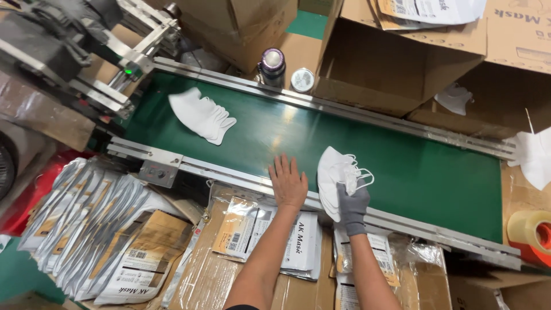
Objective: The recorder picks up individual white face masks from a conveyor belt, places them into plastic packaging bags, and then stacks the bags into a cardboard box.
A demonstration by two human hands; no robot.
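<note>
My left hand (pixel 288 182) is bare and lies flat, fingers spread, on the near edge of a green conveyor belt (pixel 402 166). My right hand (pixel 352 205) wears a grey glove and grips a stack of white folded face masks (pixel 333 175) with ear loops, held just over the belt's near rail. A second fanned pile of white masks (pixel 202 115) lies on the belt at the left, apart from both hands.
Packaged masks in silver and brown pouches (pixel 103 229) are piled below the belt at left. More pouches (pixel 270 235) lie under my arms. Open cardboard boxes (pixel 396 63) stand behind the belt, with a bottle (pixel 272 64) and a tape roll (pixel 531 232) nearby. A metal machine (pixel 86 51) is at top left.
</note>
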